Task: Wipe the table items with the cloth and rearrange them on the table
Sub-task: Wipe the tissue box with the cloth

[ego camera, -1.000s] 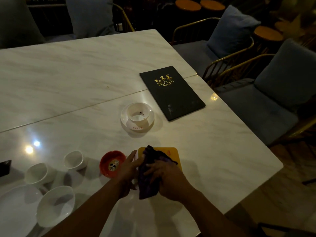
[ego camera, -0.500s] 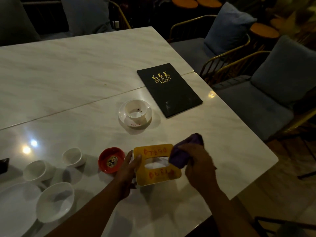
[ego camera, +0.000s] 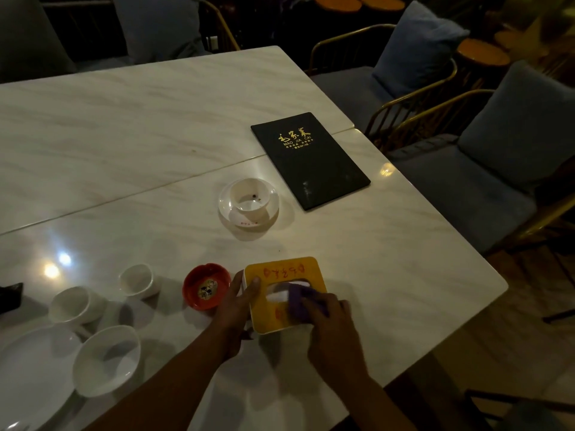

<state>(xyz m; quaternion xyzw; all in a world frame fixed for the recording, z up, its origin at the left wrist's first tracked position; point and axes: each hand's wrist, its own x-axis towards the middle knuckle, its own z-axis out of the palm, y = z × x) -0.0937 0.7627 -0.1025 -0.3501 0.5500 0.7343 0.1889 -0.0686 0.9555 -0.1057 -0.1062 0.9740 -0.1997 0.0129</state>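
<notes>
A yellow-topped tissue box [ego camera: 281, 272] stands near the front of the white marble table [ego camera: 155, 126]. My left hand [ego camera: 238, 303] grips its left side, thumb on the top edge. My right hand [ego camera: 326, 315] holds a purple cloth [ego camera: 297, 301] and presses it on the box's top, over the tissue slot. A red ashtray [ego camera: 205, 286] sits just left of the box. A white cup on a saucer [ego camera: 249, 200] stands behind, with a black menu [ego camera: 309, 160] to its right.
At the front left are two small white cups [ego camera: 138, 279] [ego camera: 73, 303], a white bowl [ego camera: 105, 359] and a white plate [ego camera: 28, 374]. A dark object [ego camera: 9, 297] lies at the left edge. Blue cushioned chairs [ego camera: 466, 169] line the table's right side.
My right hand moved the cloth from the box's right edge back onto its top. One second ago both hands held the cloth bunched over the box. The left hand stays on the box's side.
</notes>
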